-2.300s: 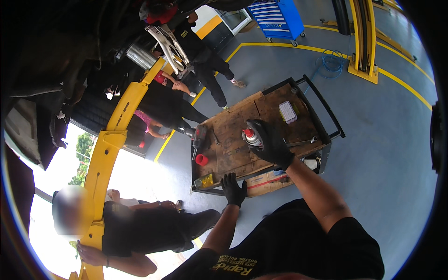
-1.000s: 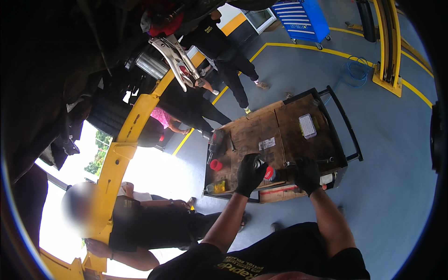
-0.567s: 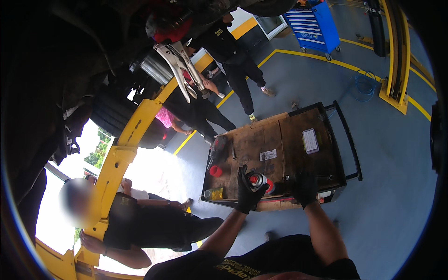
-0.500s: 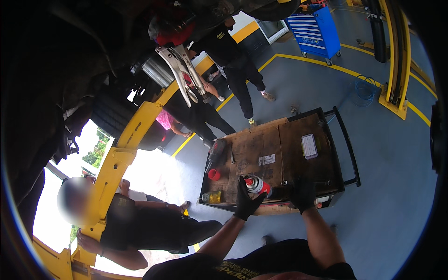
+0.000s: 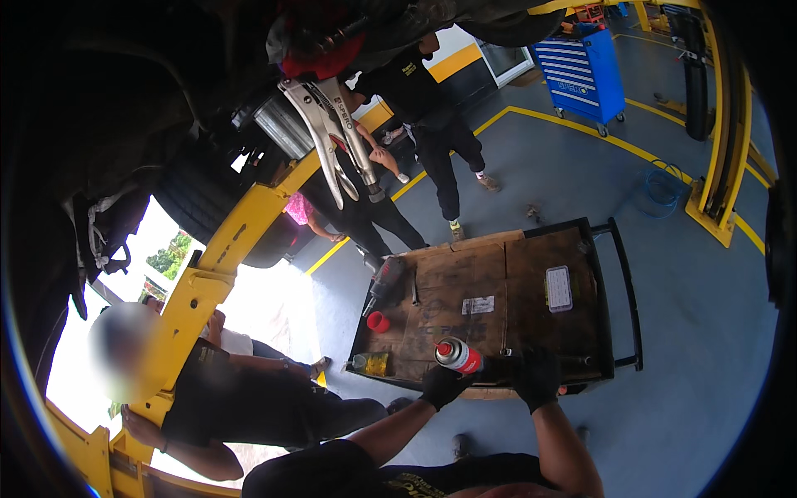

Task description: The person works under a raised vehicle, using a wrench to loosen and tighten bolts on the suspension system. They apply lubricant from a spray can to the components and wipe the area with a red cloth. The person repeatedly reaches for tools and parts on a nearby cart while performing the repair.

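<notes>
My gloved left hand (image 5: 442,385) is closed around a red-and-white spray can (image 5: 457,357), its nozzle end tilted up, over the near edge of the cart's stained cardboard top (image 5: 531,257). My gloved right hand (image 5: 535,379) is just right of it at the same edge, beside a metal tool (image 5: 581,361); its dark fingers do not show clearly. On the cart lie a pistol-shaped power tool (image 5: 386,282), a wrench (image 5: 413,289), a red cup (image 5: 378,322), a yellow-labelled bottle (image 5: 372,363) and a clear plastic box (image 5: 558,289).
A raised vehicle (image 5: 124,83) with silver locking pliers (image 5: 324,133) hangs overhead. A yellow lift arm (image 5: 199,299) crosses the left. Co-workers stand left (image 5: 257,398) and behind the cart (image 5: 440,158). A blue tool chest (image 5: 581,79), lift column (image 5: 718,166) and hose (image 5: 660,187) are at back right.
The spray can has passed from my right hand to my left and turned over its long axis. My right hand moved to the right. The view has shifted, so the cart appears lower.
</notes>
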A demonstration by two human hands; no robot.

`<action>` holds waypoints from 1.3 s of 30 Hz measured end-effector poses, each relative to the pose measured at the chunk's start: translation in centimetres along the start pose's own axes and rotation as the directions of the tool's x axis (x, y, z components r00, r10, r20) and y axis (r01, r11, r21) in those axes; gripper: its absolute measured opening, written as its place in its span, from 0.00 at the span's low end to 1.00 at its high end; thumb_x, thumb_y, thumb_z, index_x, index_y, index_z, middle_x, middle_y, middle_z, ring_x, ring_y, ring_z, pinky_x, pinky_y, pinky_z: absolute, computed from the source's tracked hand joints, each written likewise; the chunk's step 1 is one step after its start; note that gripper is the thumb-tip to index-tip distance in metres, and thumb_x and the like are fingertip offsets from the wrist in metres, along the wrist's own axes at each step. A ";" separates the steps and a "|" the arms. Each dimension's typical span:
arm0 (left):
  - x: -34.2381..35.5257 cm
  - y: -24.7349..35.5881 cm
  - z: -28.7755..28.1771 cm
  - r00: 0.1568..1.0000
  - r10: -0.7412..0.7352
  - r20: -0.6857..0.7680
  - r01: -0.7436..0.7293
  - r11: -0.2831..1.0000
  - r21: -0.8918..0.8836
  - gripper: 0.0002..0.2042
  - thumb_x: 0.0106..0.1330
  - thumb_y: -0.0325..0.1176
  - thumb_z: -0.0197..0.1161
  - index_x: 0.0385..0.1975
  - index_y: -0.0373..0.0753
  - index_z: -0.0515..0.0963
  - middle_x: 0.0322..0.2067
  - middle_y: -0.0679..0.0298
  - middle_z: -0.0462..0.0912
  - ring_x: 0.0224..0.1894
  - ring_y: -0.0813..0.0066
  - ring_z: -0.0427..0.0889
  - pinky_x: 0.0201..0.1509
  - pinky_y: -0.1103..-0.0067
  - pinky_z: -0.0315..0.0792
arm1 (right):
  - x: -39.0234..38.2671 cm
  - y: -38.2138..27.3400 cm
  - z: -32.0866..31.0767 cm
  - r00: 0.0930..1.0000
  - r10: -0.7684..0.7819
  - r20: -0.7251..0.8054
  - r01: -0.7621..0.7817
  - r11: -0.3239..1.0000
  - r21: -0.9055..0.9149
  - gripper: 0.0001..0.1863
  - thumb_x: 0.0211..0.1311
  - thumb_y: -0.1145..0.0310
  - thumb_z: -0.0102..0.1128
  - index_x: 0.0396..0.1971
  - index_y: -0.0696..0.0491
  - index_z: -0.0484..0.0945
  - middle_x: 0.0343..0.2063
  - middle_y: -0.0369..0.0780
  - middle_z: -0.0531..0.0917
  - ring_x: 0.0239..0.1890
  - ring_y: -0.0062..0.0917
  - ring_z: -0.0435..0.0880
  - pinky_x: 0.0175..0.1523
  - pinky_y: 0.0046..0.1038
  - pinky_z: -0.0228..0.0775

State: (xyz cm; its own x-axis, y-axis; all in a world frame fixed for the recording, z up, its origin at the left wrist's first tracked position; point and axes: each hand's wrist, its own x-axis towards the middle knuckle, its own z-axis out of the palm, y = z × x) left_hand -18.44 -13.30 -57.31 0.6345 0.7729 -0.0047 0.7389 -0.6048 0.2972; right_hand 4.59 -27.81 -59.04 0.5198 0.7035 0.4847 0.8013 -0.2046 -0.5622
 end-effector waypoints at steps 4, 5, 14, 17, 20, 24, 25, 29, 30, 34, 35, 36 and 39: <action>0.4 -0.4 0.8 1.000 0.024 -0.009 -0.023 0.999 0.047 0.31 0.64 0.72 0.66 0.44 0.47 0.88 0.37 0.58 0.93 0.42 0.54 0.92 0.44 0.61 0.83 | -0.1 0.0 0.2 0.999 -0.012 0.046 0.014 0.999 -0.034 0.15 0.58 0.61 0.66 0.42 0.54 0.85 0.42 0.46 0.87 0.47 0.46 0.85 0.52 0.48 0.77; 0.4 -0.5 1.0 0.998 0.037 -0.045 -0.034 0.998 0.058 0.31 0.64 0.72 0.66 0.43 0.47 0.89 0.37 0.58 0.93 0.42 0.54 0.92 0.44 0.61 0.83 | -0.2 0.3 0.6 0.999 -0.025 0.031 0.026 0.999 -0.029 0.15 0.59 0.61 0.66 0.43 0.53 0.85 0.41 0.46 0.86 0.47 0.46 0.85 0.52 0.49 0.76; 1.2 -1.1 1.3 1.000 0.021 0.019 -0.023 0.994 0.105 0.28 0.61 0.65 0.70 0.50 0.48 0.86 0.43 0.59 0.92 0.46 0.54 0.91 0.48 0.60 0.84 | -0.2 0.1 0.1 0.997 -0.060 0.051 0.063 0.996 -0.058 0.09 0.59 0.64 0.64 0.37 0.50 0.82 0.37 0.44 0.83 0.44 0.44 0.83 0.47 0.48 0.74; 1.2 -1.0 1.3 0.998 0.039 -0.045 -0.040 0.999 -0.021 0.26 0.60 0.59 0.72 0.52 0.49 0.85 0.44 0.60 0.92 0.47 0.55 0.91 0.50 0.60 0.84 | -0.2 0.1 0.4 0.997 -0.070 0.027 0.072 0.995 -0.076 0.07 0.60 0.64 0.64 0.35 0.49 0.81 0.34 0.43 0.81 0.41 0.44 0.82 0.45 0.48 0.73; 1.2 -0.6 1.1 0.999 0.005 -0.054 -0.006 1.000 -0.019 0.24 0.60 0.56 0.72 0.52 0.50 0.85 0.43 0.61 0.92 0.48 0.56 0.92 0.51 0.61 0.85 | -0.6 0.3 0.8 0.998 -0.046 0.044 0.049 0.996 -0.077 0.09 0.61 0.60 0.64 0.35 0.48 0.82 0.37 0.42 0.83 0.43 0.43 0.84 0.46 0.48 0.75; 1.1 -1.2 1.3 0.999 0.025 -0.035 -0.025 1.000 0.002 0.27 0.61 0.60 0.72 0.55 0.50 0.84 0.45 0.60 0.92 0.49 0.56 0.91 0.53 0.61 0.84 | -1.1 0.7 1.4 0.998 -0.031 0.061 0.035 0.998 -0.055 0.10 0.62 0.58 0.64 0.38 0.47 0.83 0.40 0.42 0.85 0.46 0.43 0.85 0.48 0.47 0.76; 1.1 -1.3 1.4 0.999 0.020 -0.029 -0.020 1.000 0.008 0.28 0.61 0.61 0.72 0.55 0.50 0.84 0.46 0.60 0.92 0.49 0.56 0.91 0.53 0.61 0.84 | -1.2 0.7 1.5 0.998 -0.038 0.047 0.041 0.997 -0.060 0.09 0.63 0.59 0.64 0.38 0.46 0.83 0.41 0.43 0.85 0.46 0.43 0.85 0.49 0.47 0.76; 1.3 -0.9 1.2 1.000 0.022 -0.007 -0.022 1.000 0.010 0.30 0.62 0.64 0.72 0.56 0.50 0.84 0.47 0.60 0.92 0.51 0.55 0.91 0.54 0.60 0.84 | -0.9 0.5 0.9 0.998 -0.050 0.034 0.052 0.995 -0.082 0.10 0.64 0.59 0.64 0.40 0.46 0.83 0.42 0.43 0.85 0.47 0.44 0.85 0.49 0.47 0.77; 1.3 -1.1 1.3 0.999 0.035 -0.008 -0.035 0.999 0.008 0.30 0.62 0.64 0.71 0.56 0.50 0.84 0.47 0.60 0.92 0.51 0.55 0.91 0.53 0.60 0.84 | -0.7 0.4 0.6 0.998 -0.050 0.041 0.053 0.995 -0.084 0.10 0.64 0.59 0.64 0.40 0.47 0.83 0.42 0.43 0.85 0.47 0.44 0.85 0.50 0.47 0.77; 1.2 -1.2 1.4 0.999 0.035 0.005 -0.035 0.998 0.058 0.29 0.62 0.64 0.71 0.54 0.50 0.85 0.46 0.59 0.92 0.50 0.54 0.90 0.52 0.59 0.84 | -0.6 0.4 0.6 0.996 -0.067 0.053 0.070 0.995 -0.064 0.11 0.60 0.61 0.65 0.41 0.47 0.83 0.40 0.43 0.84 0.45 0.44 0.84 0.48 0.48 0.76; 1.3 -1.0 1.3 1.000 0.019 0.017 -0.020 0.997 0.079 0.28 0.62 0.64 0.70 0.53 0.50 0.85 0.46 0.59 0.92 0.50 0.54 0.90 0.52 0.59 0.84 | -0.7 0.4 0.5 0.996 -0.072 0.047 0.075 0.995 -0.071 0.11 0.59 0.62 0.65 0.41 0.47 0.83 0.39 0.43 0.84 0.44 0.44 0.83 0.47 0.48 0.75; 1.3 -0.8 1.2 1.000 0.021 0.016 -0.023 0.997 0.071 0.28 0.62 0.64 0.70 0.52 0.50 0.85 0.45 0.59 0.92 0.49 0.54 0.91 0.51 0.59 0.84 | -0.7 0.3 0.5 0.996 -0.077 0.041 0.080 0.994 -0.078 0.12 0.58 0.63 0.65 0.42 0.47 0.83 0.38 0.43 0.83 0.42 0.45 0.83 0.46 0.49 0.75; 1.5 0.4 0.0 0.998 -0.006 0.062 0.001 0.997 0.079 0.29 0.60 0.65 0.71 0.51 0.50 0.86 0.44 0.59 0.92 0.48 0.54 0.91 0.51 0.59 0.84 | -0.8 0.5 0.5 0.995 -0.092 0.022 0.094 0.991 -0.096 0.13 0.56 0.64 0.66 0.42 0.46 0.84 0.39 0.42 0.84 0.43 0.44 0.83 0.47 0.49 0.75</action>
State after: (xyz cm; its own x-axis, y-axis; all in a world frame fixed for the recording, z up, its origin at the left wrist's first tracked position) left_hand -17.17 -12.40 -57.22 0.6433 0.7628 -0.0658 0.7549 -0.6176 0.2208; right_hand 4.45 -28.12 -60.07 0.4371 0.7340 0.5199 0.8713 -0.2023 -0.4471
